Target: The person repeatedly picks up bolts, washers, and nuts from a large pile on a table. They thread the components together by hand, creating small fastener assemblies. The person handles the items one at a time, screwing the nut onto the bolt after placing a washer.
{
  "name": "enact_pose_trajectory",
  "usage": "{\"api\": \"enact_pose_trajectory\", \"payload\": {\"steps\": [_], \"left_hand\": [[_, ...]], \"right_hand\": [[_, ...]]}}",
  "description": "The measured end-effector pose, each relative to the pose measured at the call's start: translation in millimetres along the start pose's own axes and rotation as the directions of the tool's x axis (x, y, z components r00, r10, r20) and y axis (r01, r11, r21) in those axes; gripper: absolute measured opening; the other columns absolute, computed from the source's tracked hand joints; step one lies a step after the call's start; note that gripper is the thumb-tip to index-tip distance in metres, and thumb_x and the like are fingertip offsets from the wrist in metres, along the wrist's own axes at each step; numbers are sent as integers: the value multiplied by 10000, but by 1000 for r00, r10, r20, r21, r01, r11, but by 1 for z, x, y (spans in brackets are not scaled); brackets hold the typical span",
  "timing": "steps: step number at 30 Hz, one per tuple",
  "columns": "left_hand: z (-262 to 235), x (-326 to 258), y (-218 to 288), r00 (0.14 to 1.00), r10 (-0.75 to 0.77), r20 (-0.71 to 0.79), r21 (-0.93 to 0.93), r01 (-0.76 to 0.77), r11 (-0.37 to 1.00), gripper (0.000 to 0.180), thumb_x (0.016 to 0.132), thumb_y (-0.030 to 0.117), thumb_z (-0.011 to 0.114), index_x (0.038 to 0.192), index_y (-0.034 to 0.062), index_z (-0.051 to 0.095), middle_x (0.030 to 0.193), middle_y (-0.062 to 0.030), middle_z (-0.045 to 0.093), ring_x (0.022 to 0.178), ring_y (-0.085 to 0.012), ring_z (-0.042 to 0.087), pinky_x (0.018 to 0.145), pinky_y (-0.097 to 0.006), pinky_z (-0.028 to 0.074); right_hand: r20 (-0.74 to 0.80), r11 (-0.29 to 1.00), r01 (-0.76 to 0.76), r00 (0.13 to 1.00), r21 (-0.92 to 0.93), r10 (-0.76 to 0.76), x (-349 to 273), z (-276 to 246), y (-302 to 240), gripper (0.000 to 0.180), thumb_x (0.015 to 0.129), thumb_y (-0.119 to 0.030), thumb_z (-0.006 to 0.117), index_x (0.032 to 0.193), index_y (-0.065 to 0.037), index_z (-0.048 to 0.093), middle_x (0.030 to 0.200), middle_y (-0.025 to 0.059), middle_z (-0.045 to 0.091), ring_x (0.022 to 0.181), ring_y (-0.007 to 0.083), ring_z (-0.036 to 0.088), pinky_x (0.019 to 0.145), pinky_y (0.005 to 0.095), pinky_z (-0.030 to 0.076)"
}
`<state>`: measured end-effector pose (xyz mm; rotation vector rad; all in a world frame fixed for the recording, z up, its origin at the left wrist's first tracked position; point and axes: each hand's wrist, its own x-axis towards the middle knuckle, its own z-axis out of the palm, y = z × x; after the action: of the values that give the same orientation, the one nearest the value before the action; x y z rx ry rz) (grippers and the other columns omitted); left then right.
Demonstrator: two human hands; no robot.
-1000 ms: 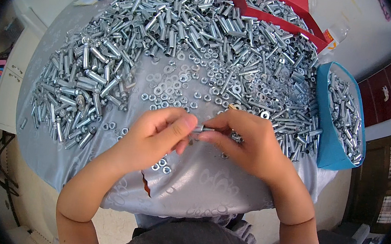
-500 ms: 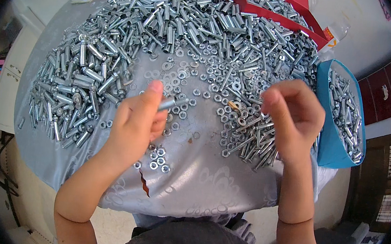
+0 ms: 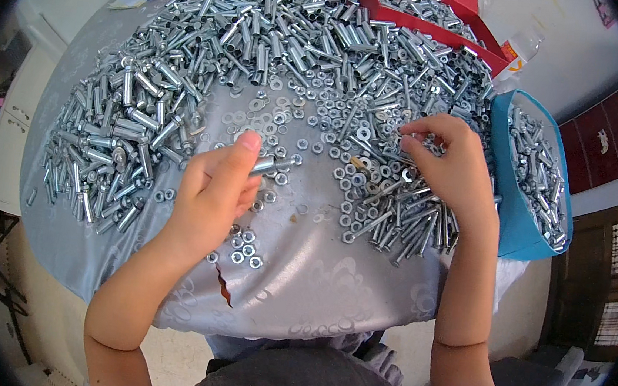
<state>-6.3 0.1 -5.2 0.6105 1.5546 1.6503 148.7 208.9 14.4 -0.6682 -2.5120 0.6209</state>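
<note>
Nearest, a small cluster of loose nuts (image 3: 242,250) lies on the grey-clothed counter (image 3: 329,292), within easy reach. The left hand (image 3: 212,195) is curled around a metal sleeve (image 3: 265,164), thumb on top to steady it. Beyond, the right hand (image 3: 451,166) pinches into the pile of bolts (image 3: 397,209), fingertips closed to pick one. Farther off, the blue bin (image 3: 530,177) and red tray (image 3: 445,16) hold sorted pieces.

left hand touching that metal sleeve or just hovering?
Touching. The head view shows the left hand closed around the metal sleeve, thumb pressed along it, one end sticking out past the fingers.
</note>
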Motion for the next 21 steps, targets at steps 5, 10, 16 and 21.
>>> {"api": "enact_pose_trajectory", "payload": {"steps": [5, 10, 16, 21], "left_hand": [[-5, 3, -5, 1000, 16, -1, -5, -16, 1000, 360, 892, 377, 439, 684, 86, 399, 485, 49, 261, 411, -51, 263, 395, -210, 226], [-2, 2, -6, 999, -42, 0, 24, 42, 999, 376, 898, 369, 424, 647, 92, 386, 496, 50, 273, 415, -47, 264, 394, -207, 228], [-4, 3, -5, 999, -25, 37, 51, 23, 998, 380, 898, 369, 423, 634, 98, 380, 498, 49, 282, 420, -46, 272, 398, -208, 228], [2, -1, -5, 995, -91, 40, 61, 88, 994, 463, 881, 411, 453, 533, 137, 318, 521, 81, 268, 465, -22, 244, 425, -202, 188]], "right_hand": [[351, 981, -98, 936, 170, 33, -5, -20, -2, 155, 649, -102, 667, 788, -34, 650, 692, 82, 586, 678, 172, 530, 627, 274, 419], [284, 984, 117, 947, 136, -152, -9, 2, -18, 156, 651, -138, 678, 737, -20, 621, 674, 116, 570, 685, 262, 540, 657, 350, 420], [186, 964, 235, 949, 126, -256, -6, 13, -15, 97, 679, -89, 642, 717, -12, 597, 699, 114, 579, 686, 260, 551, 653, 335, 426], [278, 873, 45, 939, 485, -202, -11, 10, -35, 92, 742, -80, 625, 788, -10, 585, 701, 47, 572, 658, 130, 540, 604, 257, 417]]}}
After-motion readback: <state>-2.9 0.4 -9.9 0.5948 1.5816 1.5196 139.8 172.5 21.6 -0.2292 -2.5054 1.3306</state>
